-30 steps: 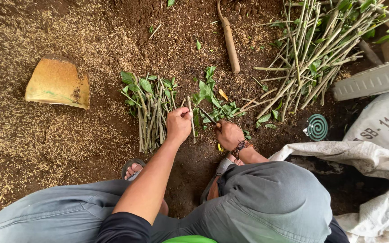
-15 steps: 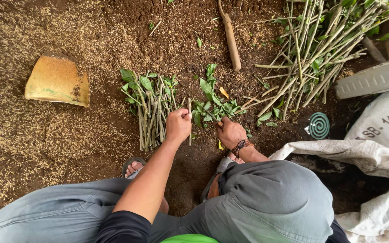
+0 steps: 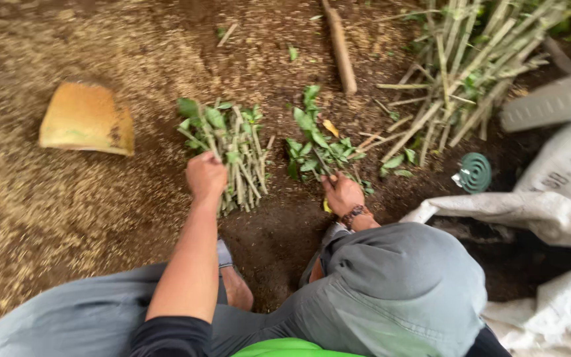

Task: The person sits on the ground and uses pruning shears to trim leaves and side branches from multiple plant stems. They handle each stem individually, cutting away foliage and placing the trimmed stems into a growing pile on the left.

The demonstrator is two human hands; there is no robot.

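Head view: the person squats on bare soil. The left hand (image 3: 206,177) rests on the near end of a bundle of cuttings (image 3: 236,155), fingers curled shut over the stems; which stems they pinch cannot be told. The bundle lies on the ground straight ahead of that hand, long axis running away from the person, cut ends near, leaves at the far end. The right hand (image 3: 342,194), with a bead bracelet at the wrist, sits at the near end of a second, leafier clump (image 3: 318,149), fingers closed round stem bases; a yellow thing shows beneath the hand, too hidden to name. The two heaps lie side by side, apart, each hand on its own. So the left hand is nearer the bundle, the right nearer the clump.

The ground is dark soil in the middle, with a spread of pale husks (image 3: 47,198) to the left. A curved clay shard (image 3: 86,119) lies well to the left of the bundle. A stick (image 3: 340,46) lies beyond the clump. A big pile of stripped stalks (image 3: 470,73) fills the far right. A green coil (image 3: 474,172) sits right of the clump, beside white sacks (image 3: 550,211). A sandalled foot (image 3: 232,277) shows between the knees.
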